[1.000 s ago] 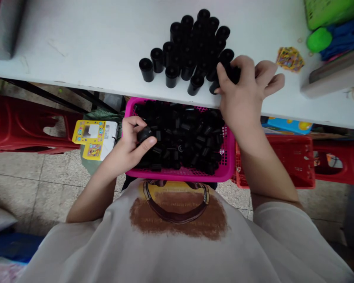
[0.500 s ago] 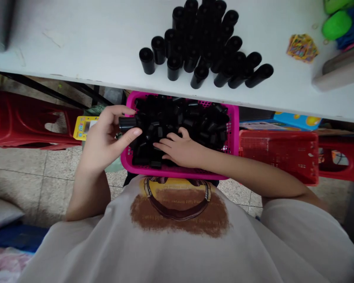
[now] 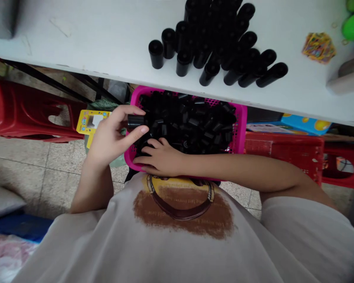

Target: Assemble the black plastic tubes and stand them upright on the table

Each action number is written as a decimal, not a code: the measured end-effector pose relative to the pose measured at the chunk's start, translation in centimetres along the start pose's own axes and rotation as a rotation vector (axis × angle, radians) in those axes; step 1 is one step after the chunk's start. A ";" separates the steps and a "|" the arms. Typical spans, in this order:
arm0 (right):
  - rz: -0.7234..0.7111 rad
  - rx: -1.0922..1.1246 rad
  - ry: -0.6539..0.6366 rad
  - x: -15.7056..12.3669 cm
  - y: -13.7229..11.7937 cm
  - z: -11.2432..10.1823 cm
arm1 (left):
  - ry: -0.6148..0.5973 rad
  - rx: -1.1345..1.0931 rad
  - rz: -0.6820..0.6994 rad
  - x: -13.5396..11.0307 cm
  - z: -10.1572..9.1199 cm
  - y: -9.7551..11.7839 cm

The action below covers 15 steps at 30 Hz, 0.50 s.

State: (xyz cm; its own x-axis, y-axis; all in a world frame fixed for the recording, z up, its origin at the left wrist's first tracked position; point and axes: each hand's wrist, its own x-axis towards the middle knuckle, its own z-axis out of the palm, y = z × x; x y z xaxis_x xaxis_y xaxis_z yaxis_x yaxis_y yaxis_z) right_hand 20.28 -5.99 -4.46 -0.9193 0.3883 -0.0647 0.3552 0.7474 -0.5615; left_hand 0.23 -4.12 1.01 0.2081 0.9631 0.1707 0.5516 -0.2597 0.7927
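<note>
My left hand (image 3: 115,135) is closed on a short black plastic cylinder (image 3: 135,120), gripped between thumb and fingers above the left side of a pink basket (image 3: 242,125). Many loose black plastic pieces (image 3: 191,122) fill that basket, which sits at my lap. Inside it, near the front left corner, my right hand (image 3: 165,159) lies palm down on the pieces with its fingers spread. On the white table (image 3: 91,39) beyond, several black cylinders (image 3: 156,54) stand upright in a cluster.
A small pile of colourful cards (image 3: 319,48) lies on the table to the right. Below the table edge are a red basket (image 3: 283,151), a blue box (image 3: 303,125) and a yellow card package (image 3: 87,122). A red stool (image 3: 26,106) stands at the left.
My right hand has slid left and nearer to me across the pieces in the basket. My left hand still grips the black cylinder. The whole view has shifted slightly.
</note>
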 end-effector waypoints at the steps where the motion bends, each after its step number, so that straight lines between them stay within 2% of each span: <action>1: -0.014 0.000 -0.022 0.1 0.2 -0.1 | -0.016 0.010 -0.011 -0.1 0.0 0.1; 4: -0.049 0.000 -0.071 -0.7 1.4 -0.6 | -0.037 0.027 -0.046 -0.4 -0.6 0.2; 7: -0.058 -0.044 -0.069 -2.8 2.8 -1.6 | -0.037 0.029 -0.100 -0.7 -1.4 0.3; 11: -0.023 -0.163 0.030 -6.0 4.0 -2.7 | -0.049 0.056 -0.133 -0.7 -2.1 0.0; 15: 0.016 -0.262 0.150 -8.6 4.1 -3.2 | -0.131 0.140 -0.124 -0.3 -2.2 -0.4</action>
State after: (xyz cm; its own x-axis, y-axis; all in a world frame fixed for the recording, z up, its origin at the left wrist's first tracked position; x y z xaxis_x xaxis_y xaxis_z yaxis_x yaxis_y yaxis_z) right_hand 30.19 -4.48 -3.55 -0.8849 0.4618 0.0613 0.4191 0.8466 -0.3279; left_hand -1.82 -4.12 1.88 0.2298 0.9732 -0.0081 0.6840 -0.1555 0.7127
